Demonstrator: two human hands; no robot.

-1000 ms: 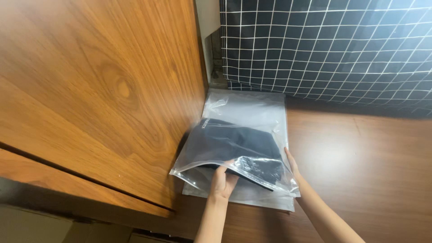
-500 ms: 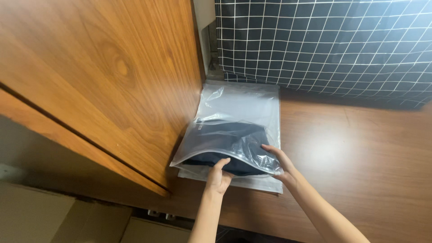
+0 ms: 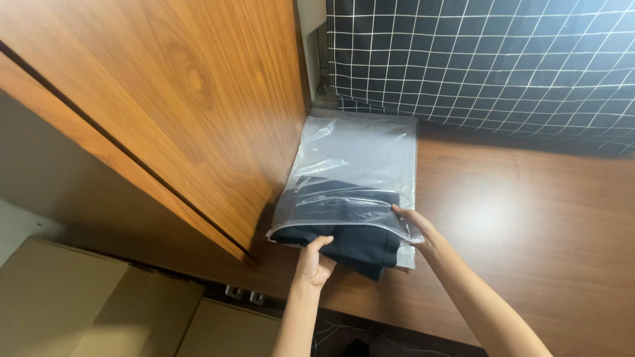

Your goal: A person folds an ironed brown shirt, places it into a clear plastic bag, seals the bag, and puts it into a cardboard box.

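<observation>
A clear plastic zip bag point(image 3: 360, 162) lies on a brown wooden desk point(image 3: 529, 218), its open mouth toward me. A folded black garment point(image 3: 350, 221) sits partly inside it, with its near end sticking out of the mouth. My left hand point(image 3: 314, 261) grips the garment's near edge from below. My right hand point(image 3: 417, 228) holds the right corner of the bag's mouth, lifting the top layer. More clear bags seem to lie flat beneath this one.
A tall wooden panel point(image 3: 165, 99) stands close on the left, touching the bag's side. A black cloth with a white grid point(image 3: 489, 59) hangs behind the desk. Cardboard boxes point(image 3: 86, 304) sit on the floor at lower left, below the desk edge.
The garment now sits lower, with its end out of the bag's mouth. My left hand has shifted to its near edge, and my right hand stays at the bag's right corner.
</observation>
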